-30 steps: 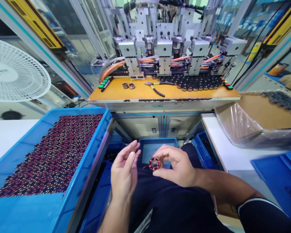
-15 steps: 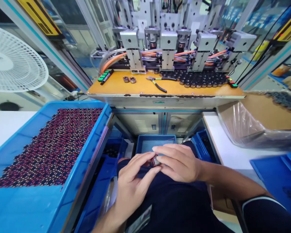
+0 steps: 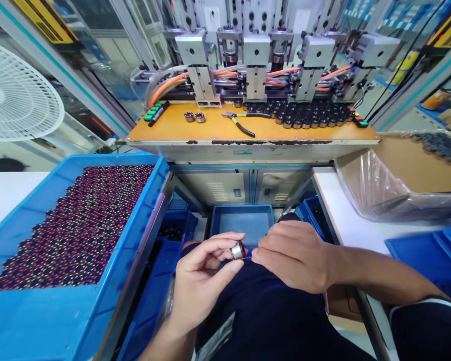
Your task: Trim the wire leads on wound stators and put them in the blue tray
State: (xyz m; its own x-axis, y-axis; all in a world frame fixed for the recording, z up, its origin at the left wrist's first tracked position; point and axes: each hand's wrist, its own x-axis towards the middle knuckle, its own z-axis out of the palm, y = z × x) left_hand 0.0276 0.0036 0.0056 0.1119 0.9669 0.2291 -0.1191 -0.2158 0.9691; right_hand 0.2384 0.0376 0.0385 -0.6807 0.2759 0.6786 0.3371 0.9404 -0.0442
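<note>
Over my lap, my left hand (image 3: pixel 206 273) pinches a small motor part (image 3: pixel 238 250) between thumb and fingers. The part is a short silver cylinder with a red-and-black end turned to the right. Close beside that end is my right hand (image 3: pixel 295 255), its fingers closed and knuckles up. Something thin and blue shows between the right fingertips and the part; its kind is too small to tell. On the left, a blue tray (image 3: pixel 26 326) holds rows of many similar small round parts (image 3: pixel 86 225) with red and pale ends.
Ahead stands a machine on an orange bench top (image 3: pixel 161 133), with pliers (image 3: pixel 242 123), a black marker (image 3: pixel 159 114), two loose round parts (image 3: pixel 194 117) and black parts (image 3: pixel 311 115) in rows. An empty-looking blue bin (image 3: pixel 242 218) sits below. A plastic-lined carton (image 3: pixel 409 175) is right, a fan (image 3: pixel 18 93) left.
My right hand has drawn back to the right from the part and turned knuckles up. The part's silver side and red end now show. The whole view has shifted slightly.
</note>
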